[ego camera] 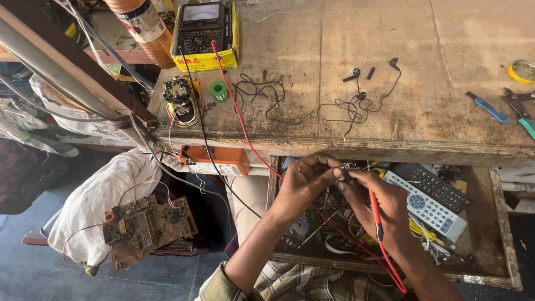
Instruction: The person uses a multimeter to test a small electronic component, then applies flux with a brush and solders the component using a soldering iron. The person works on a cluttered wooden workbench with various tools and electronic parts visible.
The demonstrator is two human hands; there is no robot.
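Note:
My left hand (304, 184) and my right hand (374, 200) meet over an open drawer (504, 223) below the bench edge. Both pinch a tiny dark part (344, 174) between their fingertips. A red test probe (375, 214) lies along my right palm, held under the fingers; its red lead (239, 120) runs up across the bench to an analogue multimeter (202, 25) on a yellow box (209, 61). A black lead (202, 125) also runs down from the meter towards my hands.
The wooden workbench (446, 50) carries black earphones with tangled wire (356, 100), a small speaker (181, 100), a green solder spool (218, 91), a blue-handled tool (489, 107) and pliers (521, 103). Two remote controls (429, 198) lie in the drawer. A circuit board (146, 226) rests on white cloth; an orange power strip (214, 160) hangs at the bench edge.

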